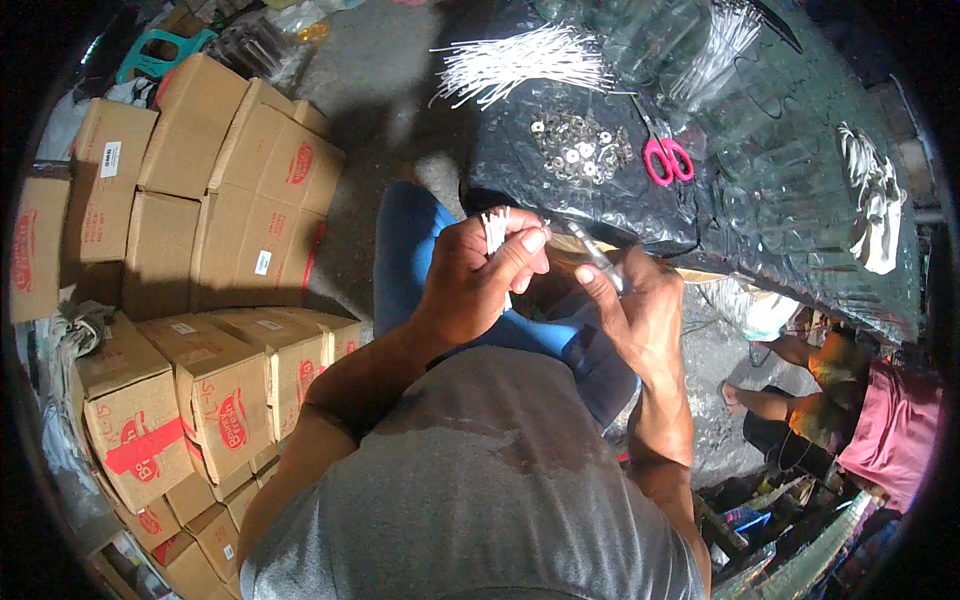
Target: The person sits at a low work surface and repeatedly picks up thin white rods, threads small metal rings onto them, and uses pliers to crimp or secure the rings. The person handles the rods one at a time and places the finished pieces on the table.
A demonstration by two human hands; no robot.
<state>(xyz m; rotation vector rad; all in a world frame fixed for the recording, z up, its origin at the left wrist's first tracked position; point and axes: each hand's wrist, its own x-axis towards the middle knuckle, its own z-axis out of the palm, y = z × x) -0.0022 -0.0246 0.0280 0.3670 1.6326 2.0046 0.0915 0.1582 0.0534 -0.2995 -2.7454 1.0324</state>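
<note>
My left hand is closed around a small bundle of white strands that look like candle wicks. Between its thumb and forefinger is a tiny shiny metal piece. Just to the right, my right hand grips a slender silvery tool, its tip close to that piece; its exact kind cannot be made out. Beyond both hands, small round metal tabs lie in a pile on the black plastic-covered table. A larger heap of white wicks lies at the table's far edge.
Pink-handled scissors rest right of the tabs. Clear glass vessels stand farther right, near another wick bundle and white cloth gloves. Cardboard boxes are stacked at left. Another person is at the right.
</note>
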